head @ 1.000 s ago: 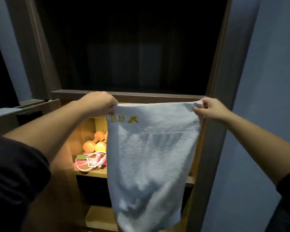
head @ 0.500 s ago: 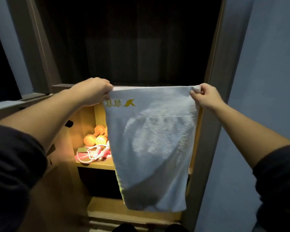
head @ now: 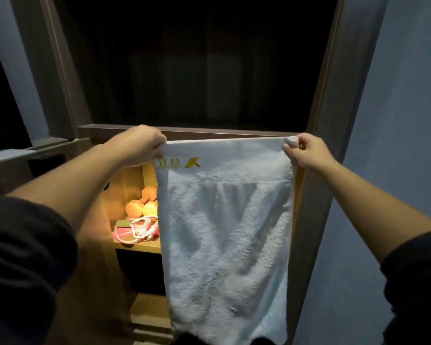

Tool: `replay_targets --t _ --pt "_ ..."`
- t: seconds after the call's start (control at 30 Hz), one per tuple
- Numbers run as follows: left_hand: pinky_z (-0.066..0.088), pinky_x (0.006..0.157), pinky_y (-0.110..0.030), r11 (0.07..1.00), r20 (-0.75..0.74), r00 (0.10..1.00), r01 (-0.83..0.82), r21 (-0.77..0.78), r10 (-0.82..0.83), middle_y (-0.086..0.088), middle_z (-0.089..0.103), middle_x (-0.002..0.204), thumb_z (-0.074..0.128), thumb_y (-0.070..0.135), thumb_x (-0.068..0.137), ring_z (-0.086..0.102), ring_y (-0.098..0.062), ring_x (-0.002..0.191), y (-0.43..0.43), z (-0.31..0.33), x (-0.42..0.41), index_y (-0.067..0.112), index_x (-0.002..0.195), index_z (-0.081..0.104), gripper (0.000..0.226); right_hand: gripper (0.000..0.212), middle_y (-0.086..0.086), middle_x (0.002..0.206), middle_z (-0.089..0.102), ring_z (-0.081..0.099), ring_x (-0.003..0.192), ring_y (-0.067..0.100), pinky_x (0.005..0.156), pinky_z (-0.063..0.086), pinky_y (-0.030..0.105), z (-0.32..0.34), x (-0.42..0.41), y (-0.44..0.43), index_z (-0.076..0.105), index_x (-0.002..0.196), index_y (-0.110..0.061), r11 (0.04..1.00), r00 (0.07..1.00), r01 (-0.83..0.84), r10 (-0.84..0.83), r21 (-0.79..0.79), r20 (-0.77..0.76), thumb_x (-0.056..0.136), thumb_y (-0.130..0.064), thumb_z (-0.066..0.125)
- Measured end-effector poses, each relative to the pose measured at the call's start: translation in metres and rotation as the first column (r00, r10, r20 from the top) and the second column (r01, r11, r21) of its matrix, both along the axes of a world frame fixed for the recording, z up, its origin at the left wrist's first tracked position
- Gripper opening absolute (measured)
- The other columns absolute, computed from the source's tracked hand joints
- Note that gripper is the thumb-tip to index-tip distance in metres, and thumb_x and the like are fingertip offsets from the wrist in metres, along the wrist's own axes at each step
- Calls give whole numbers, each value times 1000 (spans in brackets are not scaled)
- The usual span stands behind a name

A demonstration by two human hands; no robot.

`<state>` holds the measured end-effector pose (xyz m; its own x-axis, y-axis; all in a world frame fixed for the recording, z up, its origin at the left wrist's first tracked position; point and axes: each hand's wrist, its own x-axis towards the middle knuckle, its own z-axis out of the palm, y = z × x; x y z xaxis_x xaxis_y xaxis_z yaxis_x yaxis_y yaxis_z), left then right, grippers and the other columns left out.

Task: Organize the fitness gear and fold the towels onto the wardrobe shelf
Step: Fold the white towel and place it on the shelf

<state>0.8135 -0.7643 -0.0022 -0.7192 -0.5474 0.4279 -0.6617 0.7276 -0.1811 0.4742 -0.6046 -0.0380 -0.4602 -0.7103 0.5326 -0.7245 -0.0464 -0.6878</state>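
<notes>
A white towel (head: pixel 227 232) with a yellow logo near its top left hangs flat in front of the wardrobe. My left hand (head: pixel 141 143) grips its top left corner and my right hand (head: pixel 306 151) pinches its top right corner. The towel's top edge is stretched level just below the upper shelf edge (head: pixel 209 131). On the lit shelf (head: pixel 137 245) behind the towel's left side lie orange dumbbells (head: pixel 141 202) and a pink and white skipping rope (head: pixel 135 231). The towel hides the right part of that shelf.
The wardrobe's upper compartment (head: pixel 197 66) is dark and deep. A wooden side post (head: pixel 326 95) stands to the right, with a blue-grey wall (head: pixel 396 120) beyond it. A lower shelf (head: pixel 149 310) shows under the lit one. A ledge (head: pixel 15 155) runs at the left.
The towel's lower part has dropped and now hangs longer and flatter than half a second ago. Both hands keep the same corners at about the same height.
</notes>
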Motion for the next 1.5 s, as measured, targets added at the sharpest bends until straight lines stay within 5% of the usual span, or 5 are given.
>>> replay_targets --t 0.5,0.67,0.97,1.23,1.5 --pt "45 76 -43 892 -76 992 57 -448 -102 -6 61 90 63 21 89 58 -26 85 -8 -4 12 13 94 64 9 18 3 90 61 55 78 12 66 46 26 -2 -9 -1 58 99 -11 977 998 46 -39 -206 41 95 -27 62" --pt "40 56 -30 985 271 959 -121 126 83 5 57 78 61 26 93 53 -12 69 -14 -6 9 30 73 51 23 16 3 90 61 57 76 14 60 46 24 -23 -12 -1 58 100 -16 917 986 -158 127 366 108 98 -32 56" --pt "44 72 -30 1000 -110 994 26 -2 -26 3 45 110 62 24 94 45 -14 96 -26 -12 18 23 93 61 2 16 0 91 61 56 76 10 63 46 22 -32 -6 -13 57 103 -13 995 990 -72 80 -70 112 98 -28 58" --pt "50 58 -17 834 -681 725 310 456 103 0 62 97 55 17 99 63 -12 86 -17 -28 17 18 105 54 6 14 -7 97 60 60 86 3 64 45 18 -23 4 -16 51 107 -22 983 954 -127 157 -129 257 103 -35 46" --pt "42 58 -27 659 -735 261 328 677 625 -4 58 77 62 20 94 56 -20 71 -31 -45 -17 7 98 65 14 36 3 115 67 64 103 22 92 53 41 -13 10 -30 61 124 -10 995 930 -93 95 -23 356 102 -35 48"
